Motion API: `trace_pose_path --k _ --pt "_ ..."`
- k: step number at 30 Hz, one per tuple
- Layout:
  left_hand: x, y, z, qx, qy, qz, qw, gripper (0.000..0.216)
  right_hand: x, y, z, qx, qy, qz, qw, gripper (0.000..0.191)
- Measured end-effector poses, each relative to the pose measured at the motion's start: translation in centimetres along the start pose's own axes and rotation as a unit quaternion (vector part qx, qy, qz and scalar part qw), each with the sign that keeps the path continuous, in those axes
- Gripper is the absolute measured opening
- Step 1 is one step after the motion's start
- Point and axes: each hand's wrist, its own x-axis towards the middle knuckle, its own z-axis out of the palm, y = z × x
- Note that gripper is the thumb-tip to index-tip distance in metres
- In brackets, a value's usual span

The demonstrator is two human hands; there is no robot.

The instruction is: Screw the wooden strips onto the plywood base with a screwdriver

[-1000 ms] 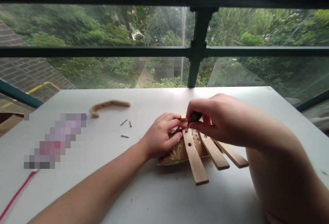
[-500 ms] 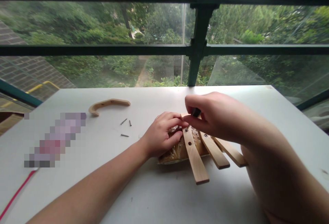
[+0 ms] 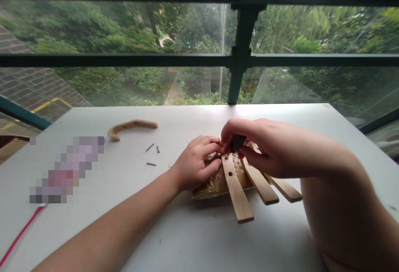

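Observation:
Three flat wooden slats [image 3: 237, 189] fan out over a brown shiny packet [image 3: 213, 185] on the white table [image 3: 187, 230]. My left hand [image 3: 195, 164] is curled, pressing down on the packet and the top of the nearest slat. My right hand [image 3: 264, 147] pinches a small black screwdriver [image 3: 237, 142] whose tip meets the upper end of that slat. A hole shows in the slat just below.
A curved wooden piece [image 3: 131, 127] lies at the back left. Three loose screws [image 3: 152, 153] lie between it and my left hand. A blurred-out object [image 3: 67, 170] and a red cord [image 3: 18, 236] sit at the left. A window with a dark green frame [image 3: 240, 55] stands behind the table.
My right hand has turned on the black tool, its fingers shifting down and round the handle. My left hand and the slats have stayed put.

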Motion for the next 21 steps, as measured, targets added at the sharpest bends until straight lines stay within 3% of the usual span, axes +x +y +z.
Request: trace_pose_path --k 21 --pt "-0.1 -0.22 0.14 -0.011 0.002 -0.001 1.0 0.025 0.27 -0.16 -0.48 -0.064 0.013 0.017 0.998 0.007"
